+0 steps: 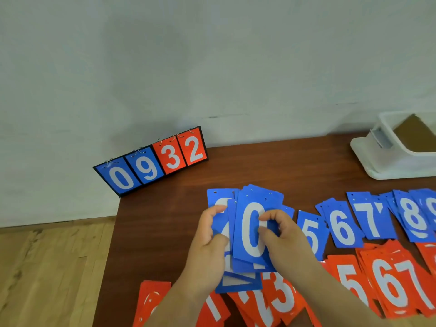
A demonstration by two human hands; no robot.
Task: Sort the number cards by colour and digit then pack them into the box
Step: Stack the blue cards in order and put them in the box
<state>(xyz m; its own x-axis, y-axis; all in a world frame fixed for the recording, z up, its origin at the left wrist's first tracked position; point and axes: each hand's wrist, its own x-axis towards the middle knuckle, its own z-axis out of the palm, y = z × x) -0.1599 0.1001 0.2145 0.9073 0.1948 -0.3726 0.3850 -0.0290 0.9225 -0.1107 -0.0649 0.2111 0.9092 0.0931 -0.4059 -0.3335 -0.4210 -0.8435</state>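
Both hands hold a stack of blue number cards (pixel 253 232) with a white 0 on top, just above the brown table (pixel 283 161). My left hand (pixel 207 241) grips the stack's left edge, over another blue card. My right hand (pixel 278 232) pinches the right edge. Blue piles 5 (pixel 312 234), 6 (pixel 342 228), 7 (pixel 370 215) and 8 (pixel 412 218) lie in a row to the right. Red piles 3 (pixel 282 296), 5 (pixel 351 279), 6 (pixel 389 284) and 7 (pixel 415 282) lie along the near edge. A white box (pixel 387 159) sits at the far right.
A scoreboard stand (pixel 151 161) showing blue 0 9 and red 3 2 stands at the table's far left corner against the wall. More red cards (pixel 153 300) lie at the near left. Wooden floor shows to the left of the table.
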